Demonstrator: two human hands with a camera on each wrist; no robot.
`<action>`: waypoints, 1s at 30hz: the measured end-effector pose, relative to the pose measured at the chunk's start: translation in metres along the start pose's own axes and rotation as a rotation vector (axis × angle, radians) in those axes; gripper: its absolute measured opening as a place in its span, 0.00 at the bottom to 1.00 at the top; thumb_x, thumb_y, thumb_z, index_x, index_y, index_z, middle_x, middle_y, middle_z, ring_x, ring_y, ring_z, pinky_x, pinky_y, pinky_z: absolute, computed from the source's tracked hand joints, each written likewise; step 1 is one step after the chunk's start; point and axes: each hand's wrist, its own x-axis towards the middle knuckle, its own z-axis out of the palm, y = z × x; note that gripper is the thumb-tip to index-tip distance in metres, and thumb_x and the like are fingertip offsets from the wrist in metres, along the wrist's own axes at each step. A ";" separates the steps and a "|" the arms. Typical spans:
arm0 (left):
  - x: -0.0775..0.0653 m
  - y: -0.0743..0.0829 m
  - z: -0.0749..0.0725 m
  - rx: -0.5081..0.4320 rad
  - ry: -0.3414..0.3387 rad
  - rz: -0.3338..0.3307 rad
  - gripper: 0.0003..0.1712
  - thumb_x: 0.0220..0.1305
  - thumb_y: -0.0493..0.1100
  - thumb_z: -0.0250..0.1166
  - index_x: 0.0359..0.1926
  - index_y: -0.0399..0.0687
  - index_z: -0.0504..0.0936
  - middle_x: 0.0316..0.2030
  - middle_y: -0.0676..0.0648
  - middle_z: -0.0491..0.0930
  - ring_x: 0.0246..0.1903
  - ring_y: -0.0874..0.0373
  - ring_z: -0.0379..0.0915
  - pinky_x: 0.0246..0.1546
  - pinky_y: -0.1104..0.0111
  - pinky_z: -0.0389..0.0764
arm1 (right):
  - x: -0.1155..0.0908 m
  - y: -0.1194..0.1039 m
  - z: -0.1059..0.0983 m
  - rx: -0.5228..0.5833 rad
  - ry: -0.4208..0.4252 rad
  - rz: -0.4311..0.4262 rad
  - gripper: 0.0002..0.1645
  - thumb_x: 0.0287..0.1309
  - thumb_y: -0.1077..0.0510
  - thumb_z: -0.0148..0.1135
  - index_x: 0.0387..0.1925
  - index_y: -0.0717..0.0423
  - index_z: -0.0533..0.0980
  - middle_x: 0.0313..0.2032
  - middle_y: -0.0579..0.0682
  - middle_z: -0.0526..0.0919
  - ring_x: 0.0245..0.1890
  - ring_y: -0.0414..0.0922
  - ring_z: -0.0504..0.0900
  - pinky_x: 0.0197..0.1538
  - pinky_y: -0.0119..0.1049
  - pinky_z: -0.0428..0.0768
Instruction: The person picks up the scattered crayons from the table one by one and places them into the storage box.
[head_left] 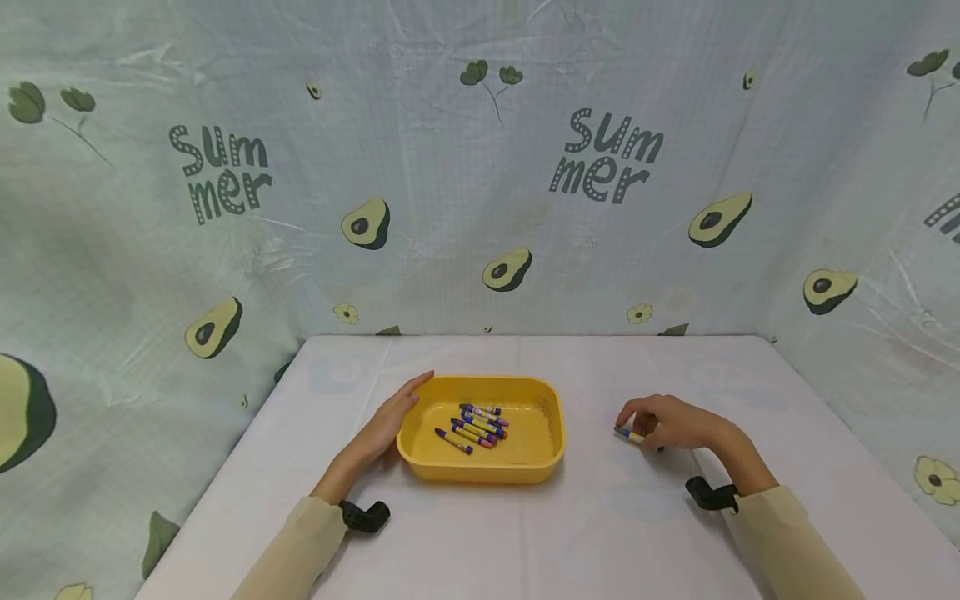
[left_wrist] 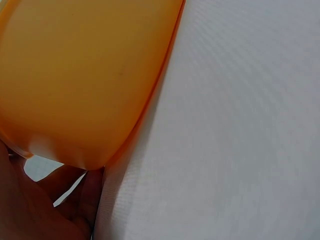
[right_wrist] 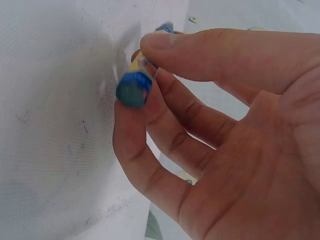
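Observation:
A shallow yellow plastic tray (head_left: 487,473) sits on the table, with several crayons (head_left: 480,425) lying in a loose group inside it. Along the tray's left side, my left hand (head_left: 386,427) rests against the wall, its fingers extended toward the far corner. The left wrist view shows these fingers (left_wrist: 75,200) touching the tray's outer side, partly hidden by it. To the right of the tray, my right hand (head_left: 671,421) pinches a crayon (right_wrist: 142,75) between thumb and fingers, just above the tabletop. That crayon has a yellow wrapper with blue bands and a dark green end.
A white cloth covers the table (head_left: 600,533). Behind it and at both sides hangs a pale curtain (head_left: 435,125) printed with avocados and lettering. A black camera mount (head_left: 365,517) is worn on the left wrist, another mount (head_left: 711,493) on the right.

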 end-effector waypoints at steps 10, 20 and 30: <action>-0.001 0.000 0.000 -0.011 0.006 -0.014 0.30 0.84 0.47 0.35 0.82 0.62 0.55 0.82 0.48 0.52 0.82 0.46 0.46 0.82 0.48 0.45 | -0.002 -0.002 0.001 0.003 0.008 0.013 0.28 0.54 0.70 0.62 0.58 0.52 0.79 0.41 0.49 0.83 0.39 0.41 0.80 0.39 0.32 0.81; -0.001 0.000 0.000 0.010 0.008 -0.008 0.30 0.84 0.47 0.34 0.82 0.61 0.55 0.82 0.47 0.52 0.82 0.44 0.46 0.82 0.47 0.45 | -0.001 0.000 0.004 0.025 0.000 0.030 0.29 0.54 0.69 0.63 0.59 0.52 0.79 0.42 0.50 0.83 0.37 0.43 0.80 0.37 0.34 0.81; -0.005 0.001 -0.001 0.006 -0.003 0.006 0.30 0.84 0.47 0.34 0.82 0.59 0.54 0.82 0.45 0.51 0.82 0.43 0.45 0.82 0.45 0.44 | -0.003 -0.002 0.008 0.037 0.001 0.034 0.30 0.54 0.69 0.63 0.60 0.52 0.78 0.42 0.51 0.82 0.37 0.43 0.80 0.36 0.34 0.81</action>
